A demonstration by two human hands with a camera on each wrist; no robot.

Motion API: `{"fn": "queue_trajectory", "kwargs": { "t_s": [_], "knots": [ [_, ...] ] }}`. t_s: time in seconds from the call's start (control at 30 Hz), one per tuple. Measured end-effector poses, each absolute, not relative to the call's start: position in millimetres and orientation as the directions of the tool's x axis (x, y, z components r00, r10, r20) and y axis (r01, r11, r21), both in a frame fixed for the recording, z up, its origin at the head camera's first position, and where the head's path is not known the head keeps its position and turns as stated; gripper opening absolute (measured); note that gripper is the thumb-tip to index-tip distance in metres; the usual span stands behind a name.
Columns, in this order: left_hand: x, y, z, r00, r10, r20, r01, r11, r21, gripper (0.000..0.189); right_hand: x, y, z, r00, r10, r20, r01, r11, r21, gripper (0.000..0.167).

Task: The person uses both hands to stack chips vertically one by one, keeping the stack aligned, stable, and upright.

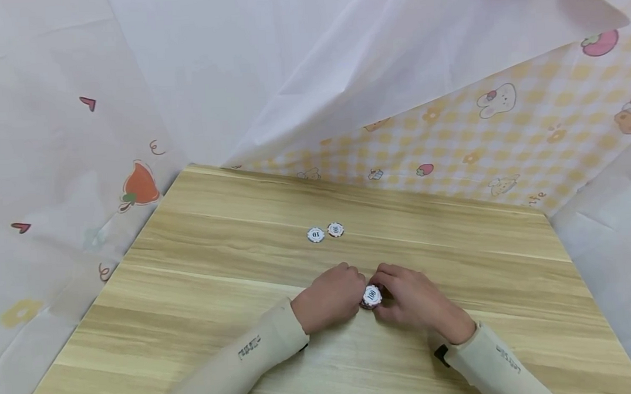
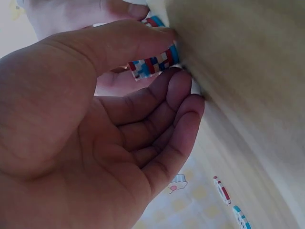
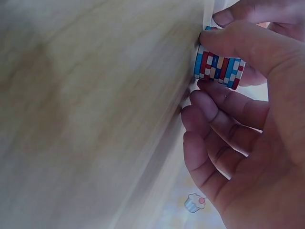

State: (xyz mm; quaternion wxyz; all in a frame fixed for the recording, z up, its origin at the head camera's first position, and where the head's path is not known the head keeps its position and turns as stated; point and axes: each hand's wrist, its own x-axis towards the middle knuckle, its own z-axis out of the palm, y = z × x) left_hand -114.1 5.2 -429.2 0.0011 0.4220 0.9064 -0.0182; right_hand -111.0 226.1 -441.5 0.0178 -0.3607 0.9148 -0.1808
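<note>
A short stack of poker chips (image 1: 372, 296), with a white chip marked 100 on top, stands on the wooden table between both hands. My left hand (image 1: 330, 297) grips it from the left, thumb and curled fingers at its side. From the right, my right hand (image 1: 416, 297) pinches the same stack between thumb and index finger. In the right wrist view, red, blue, white and pale edges show on the stacked chips (image 3: 218, 67). Farther back, a chip marked 10 (image 1: 315, 234) and a chip marked 100 (image 1: 336, 229) lie flat beside each other.
The wood-grain table (image 1: 217, 236) meets a white sheet (image 1: 55, 173) on the left. Along its back edge hangs a yellow checked cloth (image 1: 451, 150) with cartoon prints, partly covered by a draped white sheet (image 1: 288, 63).
</note>
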Motion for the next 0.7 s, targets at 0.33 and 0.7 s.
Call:
{"fn": "queue_trajectory", "kwargs": {
  "t_s": [0.33, 0.7],
  "knots": [
    [-145, -5, -426, -0.709, 0.703, -0.054, 0.697, 0.71, 0.101, 0.011, -113, 228, -444, -0.742, -0.665, 0.087, -0.646, 0.674, -0.359, 0.031],
    [-181, -14, -428, -0.816, 0.577, 0.035, 0.568, 0.812, -0.135, 0.029, -112, 227, -446, -0.729, -0.675, 0.111, -0.664, 0.658, -0.356, 0.031]
  ]
}}
